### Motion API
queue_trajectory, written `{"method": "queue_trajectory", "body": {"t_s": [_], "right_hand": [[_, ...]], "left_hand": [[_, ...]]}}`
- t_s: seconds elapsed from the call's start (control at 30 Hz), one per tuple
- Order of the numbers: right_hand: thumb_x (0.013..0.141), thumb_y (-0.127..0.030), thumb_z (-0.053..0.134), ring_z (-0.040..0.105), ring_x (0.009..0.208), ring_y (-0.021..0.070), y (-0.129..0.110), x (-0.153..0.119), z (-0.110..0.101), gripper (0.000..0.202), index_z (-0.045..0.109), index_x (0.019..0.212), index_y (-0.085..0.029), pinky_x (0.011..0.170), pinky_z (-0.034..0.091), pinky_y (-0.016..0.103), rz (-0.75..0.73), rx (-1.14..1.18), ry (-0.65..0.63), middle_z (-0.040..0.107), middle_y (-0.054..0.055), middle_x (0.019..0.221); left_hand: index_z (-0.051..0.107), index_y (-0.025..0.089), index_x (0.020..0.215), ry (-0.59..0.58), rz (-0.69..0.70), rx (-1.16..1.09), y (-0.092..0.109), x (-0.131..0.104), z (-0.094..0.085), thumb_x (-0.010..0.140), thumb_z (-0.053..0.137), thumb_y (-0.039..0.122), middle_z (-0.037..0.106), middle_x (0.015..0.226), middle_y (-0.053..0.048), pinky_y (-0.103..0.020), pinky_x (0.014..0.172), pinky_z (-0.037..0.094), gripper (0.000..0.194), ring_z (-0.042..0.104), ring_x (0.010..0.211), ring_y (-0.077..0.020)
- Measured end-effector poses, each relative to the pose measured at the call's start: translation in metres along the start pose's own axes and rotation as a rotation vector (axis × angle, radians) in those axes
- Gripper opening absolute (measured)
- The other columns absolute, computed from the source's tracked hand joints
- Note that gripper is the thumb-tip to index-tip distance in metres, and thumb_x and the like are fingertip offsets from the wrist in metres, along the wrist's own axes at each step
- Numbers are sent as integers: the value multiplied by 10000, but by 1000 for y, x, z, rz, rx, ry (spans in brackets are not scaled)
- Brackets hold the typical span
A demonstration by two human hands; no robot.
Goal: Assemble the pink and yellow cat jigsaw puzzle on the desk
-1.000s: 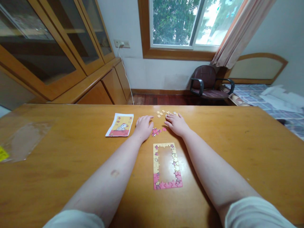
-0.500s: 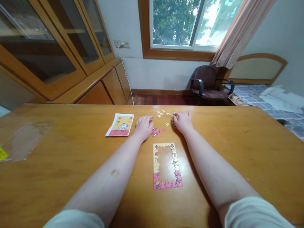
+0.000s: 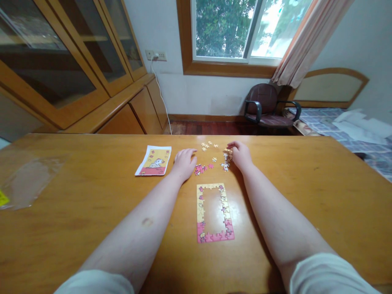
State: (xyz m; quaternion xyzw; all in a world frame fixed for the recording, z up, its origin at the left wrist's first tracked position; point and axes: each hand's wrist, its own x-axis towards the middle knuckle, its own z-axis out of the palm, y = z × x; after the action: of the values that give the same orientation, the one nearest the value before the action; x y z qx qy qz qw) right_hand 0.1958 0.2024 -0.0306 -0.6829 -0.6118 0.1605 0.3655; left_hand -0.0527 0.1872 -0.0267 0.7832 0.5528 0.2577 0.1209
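Observation:
My left hand point(image 3: 185, 163) rests on the table with its fingers apart, just left of a small pile of pink puzzle pieces point(image 3: 200, 169). My right hand point(image 3: 241, 156) is bent over the right side of a pile of white and grey pieces point(image 3: 226, 161); what its curled fingers hold, if anything, is too small to tell. Several yellow pieces point(image 3: 209, 143) lie scattered between the hands toward the far edge. Nearer to me is a joined puzzle border point(image 3: 200, 232), yellow above and pink below, with bare wood inside. A picture card of a white animal point(image 3: 156, 163) lies left of my left hand.
The wooden table point(image 3: 306, 183) spans the view. A clear plastic bag point(image 3: 30, 179) with a yellow label lies at its left. Beyond the table are a glass-doored cabinet point(image 3: 134, 79), an armchair point(image 3: 265, 104) and a bed point(image 3: 324, 118).
My right hand has shifted slightly right, uncovering more of the white and grey pieces. My left hand has stayed in place. The view has shifted slightly.

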Motion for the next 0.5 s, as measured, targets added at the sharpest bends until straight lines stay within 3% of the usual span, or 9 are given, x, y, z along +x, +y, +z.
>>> {"method": "queue_trajectory", "body": {"t_s": [0.07, 0.17, 0.33, 0.5], "right_hand": [[727, -170, 322, 631, 886, 196, 8, 3, -1, 385, 648, 932, -180, 858, 466, 352, 38, 123, 47, 713, 55, 932], [696, -190, 343, 625, 796, 200, 18, 7, -1, 364, 647, 895, -168, 756, 488, 330, 90, 218, 86, 713, 62, 881], [694, -218, 364, 620, 748, 203, 24, 7, -4, 297, 638, 800, -177, 708, 479, 317, 185, 215, 107, 710, 56, 779], [720, -211, 348, 632, 766, 200, 20, 5, -3, 318, 648, 816, -166, 712, 478, 310, 184, 178, 16, 715, 62, 778]], "left_hand": [[590, 177, 1149, 2, 5, -4, -1, 0, 1, 843, 426, 219, 627, 1191, -81, -413, 1025, 374, 350, 520, 1138, -245], [590, 183, 1146, 9, 12, -6, -3, 0, 2, 845, 427, 222, 629, 1188, -77, -408, 1022, 377, 345, 522, 1135, -242], [594, 175, 1141, 12, 2, -11, -3, 0, 2, 844, 432, 218, 629, 1185, -81, -402, 1021, 379, 341, 521, 1138, -242], [599, 159, 1138, 6, 7, -17, -1, 1, 2, 842, 431, 208, 630, 1182, -90, -403, 1023, 378, 344, 523, 1134, -245]]}}
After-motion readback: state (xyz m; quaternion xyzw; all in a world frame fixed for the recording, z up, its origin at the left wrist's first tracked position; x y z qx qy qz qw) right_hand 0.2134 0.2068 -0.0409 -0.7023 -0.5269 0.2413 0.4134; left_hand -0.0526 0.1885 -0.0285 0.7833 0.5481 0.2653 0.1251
